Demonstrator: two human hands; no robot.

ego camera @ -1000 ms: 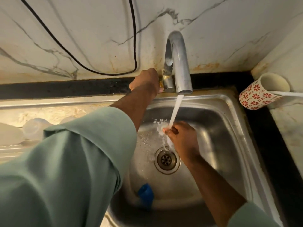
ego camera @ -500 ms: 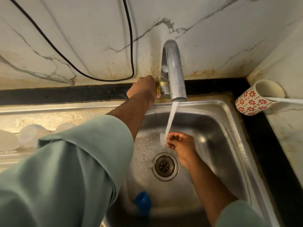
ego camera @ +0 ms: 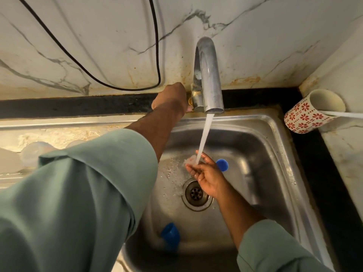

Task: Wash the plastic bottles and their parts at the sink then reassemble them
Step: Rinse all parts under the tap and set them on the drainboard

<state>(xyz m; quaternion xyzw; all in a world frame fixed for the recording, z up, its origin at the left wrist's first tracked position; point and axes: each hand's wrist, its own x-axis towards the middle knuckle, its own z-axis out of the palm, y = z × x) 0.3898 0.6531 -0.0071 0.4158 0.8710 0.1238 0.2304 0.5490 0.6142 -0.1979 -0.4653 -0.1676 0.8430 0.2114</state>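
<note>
Blue cap [ego camera: 222, 165] loose behind right hand [ego camera: 206, 176]; left hand [ego camera: 170, 99] grips tap handle.

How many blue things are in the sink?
2. One blue cap lies just right of the right hand, past the water stream. The other blue piece sits at the sink's near edge. The sleeve might hide more.

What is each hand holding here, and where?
Left hand grips the tap handle beside the faucet. Right hand lies open under the water, holding nothing.
</note>
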